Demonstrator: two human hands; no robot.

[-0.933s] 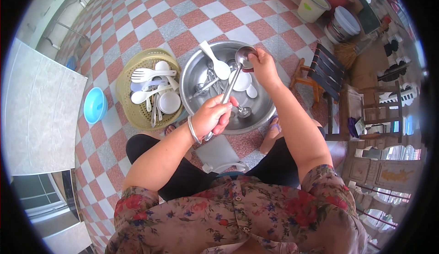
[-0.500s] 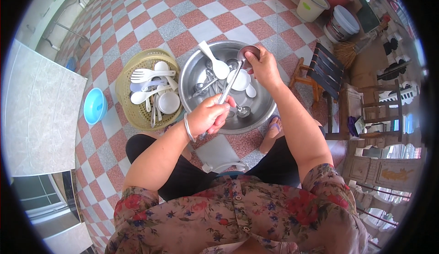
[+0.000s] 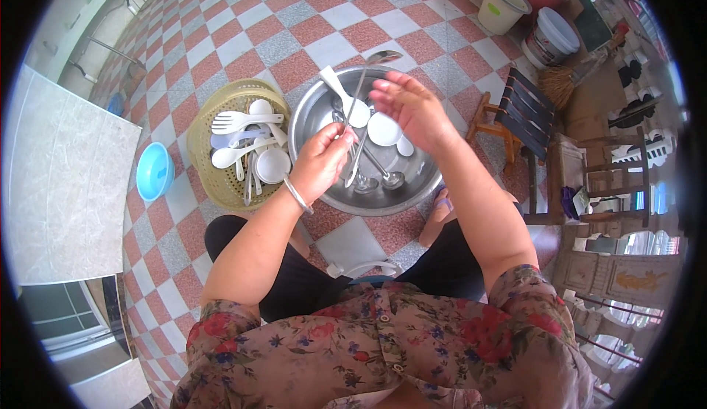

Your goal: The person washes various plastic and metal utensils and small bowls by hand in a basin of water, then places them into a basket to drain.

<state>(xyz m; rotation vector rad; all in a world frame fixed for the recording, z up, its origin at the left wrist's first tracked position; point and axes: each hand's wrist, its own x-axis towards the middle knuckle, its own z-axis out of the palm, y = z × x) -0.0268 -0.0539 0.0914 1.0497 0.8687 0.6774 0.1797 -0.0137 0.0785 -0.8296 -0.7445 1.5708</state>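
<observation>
My left hand (image 3: 322, 157) grips a metal ladle (image 3: 384, 57) by its long handle, the scoop raised at the far rim of a large metal basin (image 3: 429, 164). My right hand (image 3: 414, 108) is off the ladle, its fingers stretched out beside the handle, over the basin's right side. Inside the basin lie a white rice paddle (image 3: 357, 112), its handle leaning on the far rim, a round white scoop (image 3: 384, 130), a small white spoon (image 3: 404, 146) and metal ladles (image 3: 393, 181). Parts of these are covered by my hands.
Left of the basin, a yellowish colander (image 3: 202, 164) holds several white utensils, including a slotted one (image 3: 236, 121). Further left is a blue bowl (image 3: 155, 171). A folding stool (image 3: 524, 114) stands to the right, with buckets (image 3: 504, 8) and a straw broom (image 3: 557, 83) beyond.
My right hand has let go of the ladle's scoop and opened. The left hand has moved slightly left and up, and the ladle now stands steeper, its scoop farther away.
</observation>
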